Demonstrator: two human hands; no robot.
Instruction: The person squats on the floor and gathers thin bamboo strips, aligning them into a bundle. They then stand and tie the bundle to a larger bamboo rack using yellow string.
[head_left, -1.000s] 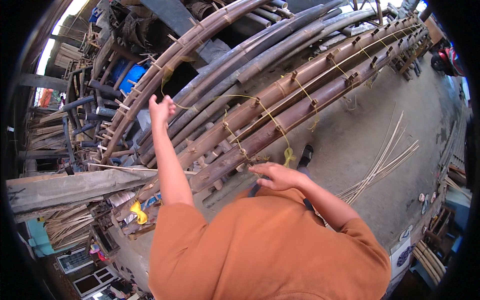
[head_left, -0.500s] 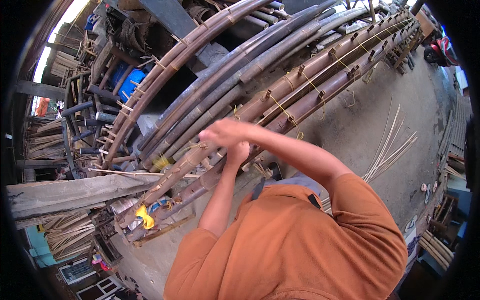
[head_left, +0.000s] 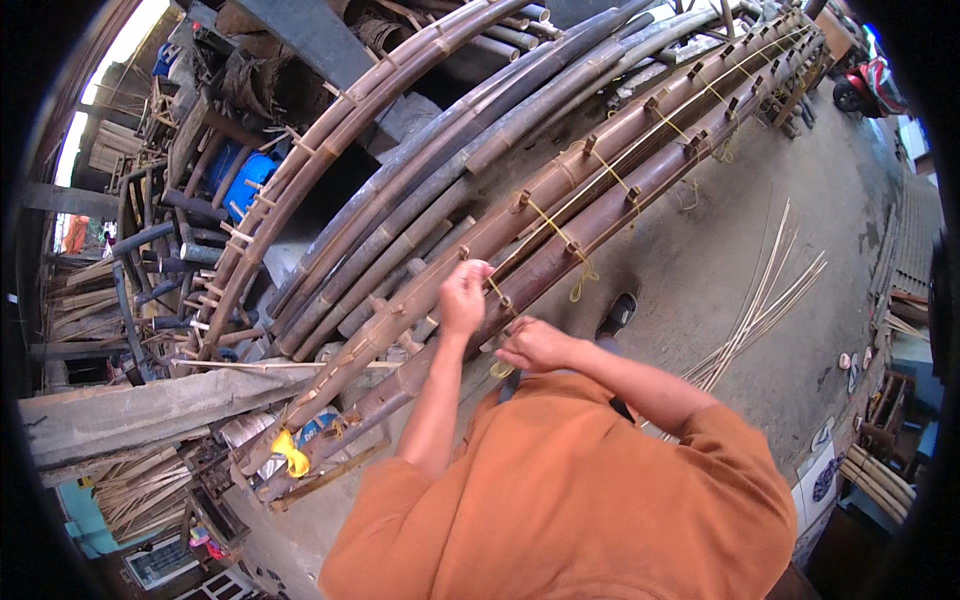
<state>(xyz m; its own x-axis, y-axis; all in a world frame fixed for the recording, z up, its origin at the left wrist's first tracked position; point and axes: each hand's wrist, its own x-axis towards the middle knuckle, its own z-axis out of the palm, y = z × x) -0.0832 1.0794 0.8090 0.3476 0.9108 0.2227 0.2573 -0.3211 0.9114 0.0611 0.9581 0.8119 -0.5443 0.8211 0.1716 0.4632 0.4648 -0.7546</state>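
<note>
Left hand (head_left: 464,296) is seen closed in a loose fist against the upper of two long brown bamboo poles (head_left: 560,205), at the spot where a wooden peg (head_left: 505,300) and a strand of yellow cord (head_left: 555,228) cross the gap between them. The fingers are curled inward and appear to pinch the cord's end, though what lies inside the fist cannot be made out. Right hand (head_left: 535,345) is held just below and to the right, against the lower pole (head_left: 600,225), fingers bent and nearly closed; whether anything is gripped there cannot be told.

The long axis of the paired poles is laid diagonally, from the lower left, near a yellow rag (head_left: 290,455), up to the far upper right corner of the yard. Along that axis, further cord lashings are seen at intervals beyond the hands, all lying up and to the right of them. The lashing being handled sits between the two hands, touching the left and just beside the right, so the left hand is judged the nearer. A loose loop of cord (head_left: 582,285) hangs from the lower pole just to the right of the right hand.

Grey curved bamboo poles (head_left: 480,130) are stacked beside the brown pair on the left. Thin bamboo strips (head_left: 770,300) lie on the concrete floor (head_left: 720,230), well apart to the right.
</note>
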